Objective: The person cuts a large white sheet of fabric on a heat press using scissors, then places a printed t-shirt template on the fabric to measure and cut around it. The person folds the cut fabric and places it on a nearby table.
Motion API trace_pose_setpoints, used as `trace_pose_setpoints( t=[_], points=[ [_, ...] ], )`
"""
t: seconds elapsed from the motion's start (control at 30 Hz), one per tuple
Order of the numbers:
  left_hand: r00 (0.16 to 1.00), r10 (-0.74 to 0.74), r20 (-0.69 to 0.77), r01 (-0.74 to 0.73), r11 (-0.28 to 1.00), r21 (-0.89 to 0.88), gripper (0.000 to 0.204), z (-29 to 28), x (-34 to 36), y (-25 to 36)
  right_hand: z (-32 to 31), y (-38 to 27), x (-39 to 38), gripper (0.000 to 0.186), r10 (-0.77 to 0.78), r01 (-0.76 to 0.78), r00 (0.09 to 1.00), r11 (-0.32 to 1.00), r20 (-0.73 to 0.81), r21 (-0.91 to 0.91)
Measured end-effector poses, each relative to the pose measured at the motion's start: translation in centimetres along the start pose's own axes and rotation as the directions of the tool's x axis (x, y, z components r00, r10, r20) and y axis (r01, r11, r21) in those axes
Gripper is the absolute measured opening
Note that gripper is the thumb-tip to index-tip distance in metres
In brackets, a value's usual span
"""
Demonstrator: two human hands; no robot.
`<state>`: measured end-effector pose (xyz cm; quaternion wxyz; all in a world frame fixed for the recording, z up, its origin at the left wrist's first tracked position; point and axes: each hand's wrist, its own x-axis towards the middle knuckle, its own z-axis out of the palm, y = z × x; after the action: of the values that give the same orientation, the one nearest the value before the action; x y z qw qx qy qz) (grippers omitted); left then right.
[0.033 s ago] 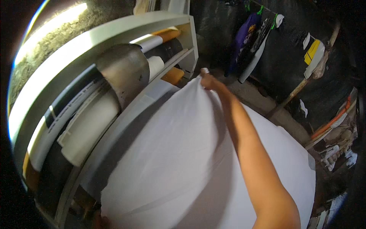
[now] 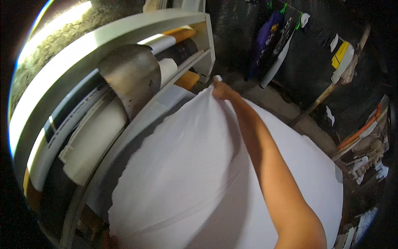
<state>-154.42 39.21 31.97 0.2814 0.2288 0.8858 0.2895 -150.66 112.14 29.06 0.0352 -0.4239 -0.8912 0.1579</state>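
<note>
The right hand [image 2: 223, 90] grips the gathered far edge of the white cloth [image 2: 178, 166], spread beside the roll shelf [image 2: 210, 41]; the left hand's [image 2: 112, 241] finger state is untellable; the step looks like straightening; next calls for even tension.

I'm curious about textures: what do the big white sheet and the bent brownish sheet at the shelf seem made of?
The white sheet looks like thin, matte cloth: soft folds gather below the right hand. The bent brownish sheet has a dull sheen and smooth curve, perhaps metal or stiff plastic; I can't tell which.
</note>
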Motion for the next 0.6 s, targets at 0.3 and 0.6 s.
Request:
trace_pose_setpoints(
  t=[0.3,0.6],
  points=[
    [0.99,-0.05,0.131,-0.027,0.847,0.531,0.041,7.6,7.3,-12.5,14.8,0.0,-2.0,0.098,-0.074,0.118,0.986,0.941,0.146,-0.316],
    [0.995,0.094,-0.039,-0.047,0.764,0.644,0.038,10.8,5.9,-12.1,16.6,-2.5,-5.3,0.103,-0.206,0.194,0.972,0.975,0.112,0.107]
  ],
)
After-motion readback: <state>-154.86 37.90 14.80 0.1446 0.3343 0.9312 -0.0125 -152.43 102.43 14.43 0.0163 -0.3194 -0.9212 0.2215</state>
